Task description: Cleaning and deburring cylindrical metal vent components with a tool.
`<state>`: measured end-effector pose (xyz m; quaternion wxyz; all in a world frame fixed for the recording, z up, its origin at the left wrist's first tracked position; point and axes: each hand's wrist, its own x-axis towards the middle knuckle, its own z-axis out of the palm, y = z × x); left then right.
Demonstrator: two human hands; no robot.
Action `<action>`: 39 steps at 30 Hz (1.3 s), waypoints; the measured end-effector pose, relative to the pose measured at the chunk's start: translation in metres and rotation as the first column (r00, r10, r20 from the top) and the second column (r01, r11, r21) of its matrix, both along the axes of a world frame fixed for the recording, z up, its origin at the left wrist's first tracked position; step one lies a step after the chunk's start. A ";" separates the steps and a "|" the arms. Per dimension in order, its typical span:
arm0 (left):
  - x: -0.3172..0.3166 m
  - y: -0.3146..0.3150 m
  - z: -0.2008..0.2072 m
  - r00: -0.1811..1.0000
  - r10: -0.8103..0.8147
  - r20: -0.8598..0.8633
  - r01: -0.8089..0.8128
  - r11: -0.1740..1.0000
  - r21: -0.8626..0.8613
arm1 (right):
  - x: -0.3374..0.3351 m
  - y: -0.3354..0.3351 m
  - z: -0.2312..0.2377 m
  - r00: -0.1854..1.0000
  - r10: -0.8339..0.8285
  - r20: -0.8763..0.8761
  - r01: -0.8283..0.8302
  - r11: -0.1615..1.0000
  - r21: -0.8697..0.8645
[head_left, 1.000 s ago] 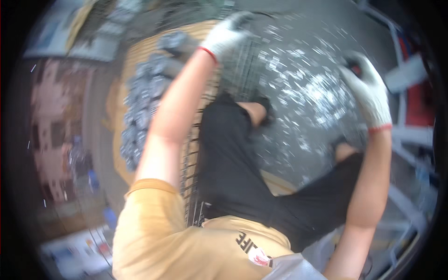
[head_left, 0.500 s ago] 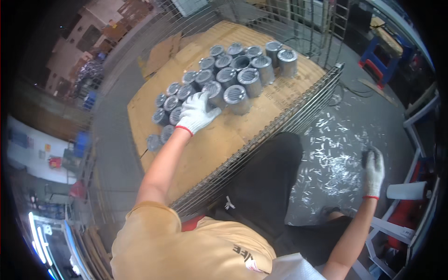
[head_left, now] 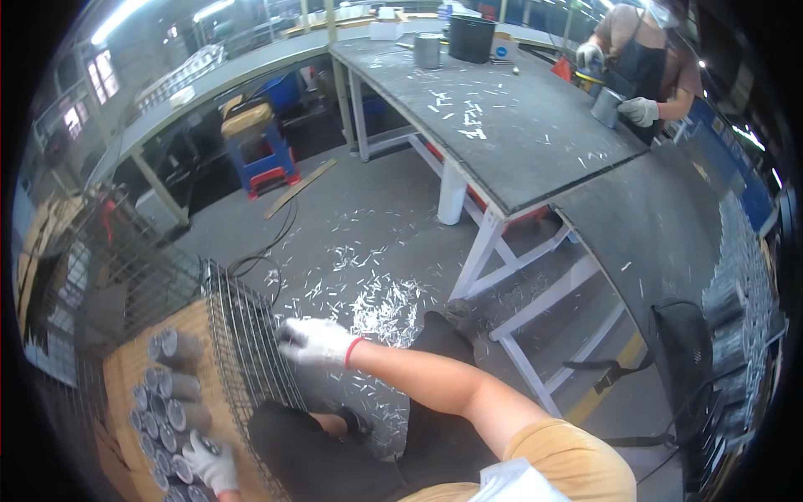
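Observation:
At the lower left, my left hand (head_left: 213, 467), in a white knitted glove with a red cuff, is at the near side of a group of grey metal cylinders (head_left: 177, 386). Its fingers are curled around one of them, largely hidden by the glove. Slotted tops show on some cylinders. They stand close together on brown cardboard (head_left: 219, 381) inside a wire mesh crate (head_left: 251, 335). My right hand (head_left: 318, 341), gloved the same way, hangs over the crate's right edge with loosely extended fingers. Its fingertips look dark, and I see nothing held in them.
Metal slivers (head_left: 385, 309) litter the floor. A dark-topped worktable (head_left: 535, 151) on pale legs stands ahead, with a bucket (head_left: 471, 38) and a metal cylinder (head_left: 427, 50). Across it a gloved person (head_left: 640, 75) handles another cylinder. A blue stool (head_left: 258, 151) stands beyond; a black bag (head_left: 679, 360) hangs right.
The view has swung to the right, bringing the worktable and the other person into sight. My right hand has moved from over the floor to near the crate's edge. My left hand stays among the cylinders.

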<state>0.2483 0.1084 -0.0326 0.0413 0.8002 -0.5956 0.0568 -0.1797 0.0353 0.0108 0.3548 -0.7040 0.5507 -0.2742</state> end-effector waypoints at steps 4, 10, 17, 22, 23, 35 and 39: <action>-0.049 0.011 0.060 0.992 -0.123 0.038 0.129 0.940 -0.315 | 0.009 0.023 0.031 0.962 0.156 0.224 -0.151 0.988 -0.040; -0.214 -0.012 0.153 0.664 -0.744 0.071 0.676 0.557 -0.483 | 0.030 0.030 0.013 0.969 0.210 0.128 -0.025 0.602 -0.798; -0.268 -0.044 0.139 -0.075 -0.745 -0.663 0.279 0.623 -0.731 | -0.024 0.045 0.054 0.813 0.065 0.579 0.333 0.763 -0.554; -0.337 -0.076 0.105 -0.387 -0.403 -0.829 0.338 0.775 -0.534 | -0.042 0.043 0.053 0.639 -0.085 0.764 0.492 0.809 -0.321; -0.348 -0.077 0.098 -0.402 -0.382 -0.832 0.375 0.761 -0.530 | -0.048 0.044 0.045 0.674 -0.074 0.735 0.505 0.773 -0.384; -0.283 -0.081 0.038 -0.559 0.250 -0.791 0.355 0.934 0.045 | -0.097 0.054 0.052 0.987 -0.076 0.142 0.134 0.877 -0.461; -0.277 -0.083 0.058 -0.794 0.280 -0.540 0.342 0.939 -0.016 | -0.095 0.053 0.050 0.579 -0.112 0.807 0.420 0.890 -0.178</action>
